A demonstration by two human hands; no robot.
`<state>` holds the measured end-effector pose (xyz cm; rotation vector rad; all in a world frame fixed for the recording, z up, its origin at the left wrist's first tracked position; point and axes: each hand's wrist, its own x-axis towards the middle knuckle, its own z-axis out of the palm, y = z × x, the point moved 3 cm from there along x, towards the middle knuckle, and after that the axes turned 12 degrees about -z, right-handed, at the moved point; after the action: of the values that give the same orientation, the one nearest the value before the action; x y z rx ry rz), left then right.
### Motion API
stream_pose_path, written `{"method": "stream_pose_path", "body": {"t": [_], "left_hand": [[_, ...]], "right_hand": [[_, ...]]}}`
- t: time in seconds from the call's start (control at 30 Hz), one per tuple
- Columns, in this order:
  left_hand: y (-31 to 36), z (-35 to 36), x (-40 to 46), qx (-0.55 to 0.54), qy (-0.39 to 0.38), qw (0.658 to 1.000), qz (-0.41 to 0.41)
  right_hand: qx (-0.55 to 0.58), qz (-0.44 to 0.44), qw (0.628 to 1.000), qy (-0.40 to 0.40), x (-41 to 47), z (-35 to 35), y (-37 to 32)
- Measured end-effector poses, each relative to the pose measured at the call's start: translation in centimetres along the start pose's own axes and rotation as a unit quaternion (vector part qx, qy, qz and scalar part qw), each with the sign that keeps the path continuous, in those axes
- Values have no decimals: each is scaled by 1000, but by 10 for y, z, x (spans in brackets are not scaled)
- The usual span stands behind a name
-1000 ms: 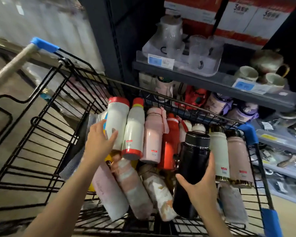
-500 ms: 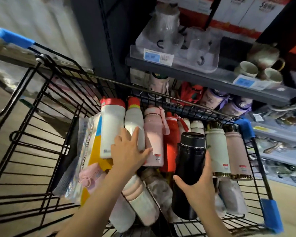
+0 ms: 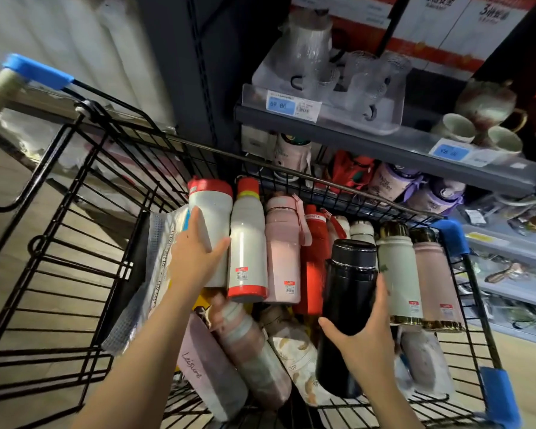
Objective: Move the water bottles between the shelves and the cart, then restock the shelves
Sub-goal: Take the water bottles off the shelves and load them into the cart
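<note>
While we lean over the black wire cart [image 3: 75, 230], our right hand [image 3: 364, 342] curls around the lower half of the black bottle [image 3: 345, 308], thumb on its left side and fingers reaching up its right side, so the bottle stands tilted above the ones lying on the cart floor. Beneath it lie a pink bottle [image 3: 208, 376] with script lettering, a banded pink bottle [image 3: 254, 348] and a leaf-printed bottle [image 3: 297, 357], all on their sides and touching. Our left hand [image 3: 195, 258] grips the white bottle with the red cap [image 3: 212, 212], fingers wrapped over its left side and thumb on the right, just beside a plastic-wrapped pack [image 3: 158, 267] leaning on the cart wall. Next along the row stand a white bottle with a red base [image 3: 248, 239], a pale pink bottle [image 3: 282, 252], a red bottle [image 3: 314, 243], a cream bottle [image 3: 398, 270] and a dusty pink bottle [image 3: 433, 274]. Beyond the cart's far rim, the grey shelf [image 3: 384, 150] carries glass cups [image 3: 372, 78] and mugs [image 3: 455, 126].
</note>
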<state>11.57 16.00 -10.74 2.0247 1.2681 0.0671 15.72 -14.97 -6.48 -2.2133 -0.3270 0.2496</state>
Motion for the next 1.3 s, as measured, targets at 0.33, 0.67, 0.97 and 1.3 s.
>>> {"method": "stream_pose_path", "body": {"t": [0.33, 0.67, 0.97, 1.3], "left_hand": [[5, -22, -7, -42, 13, 999, -21], [7, -39, -25, -48, 44, 998, -24], [12, -37, -34, -66, 47, 997, -19], [25, -51, -74, -119, 92, 985, 81]], "right_hand": [[7, -5, 1000, 2, -3, -11, 10], [3, -6, 1000, 20, -11, -17, 20], [-6, -20, 999, 37, -22, -25, 18], [-4, -12, 996, 84, -26, -37, 13]]}}
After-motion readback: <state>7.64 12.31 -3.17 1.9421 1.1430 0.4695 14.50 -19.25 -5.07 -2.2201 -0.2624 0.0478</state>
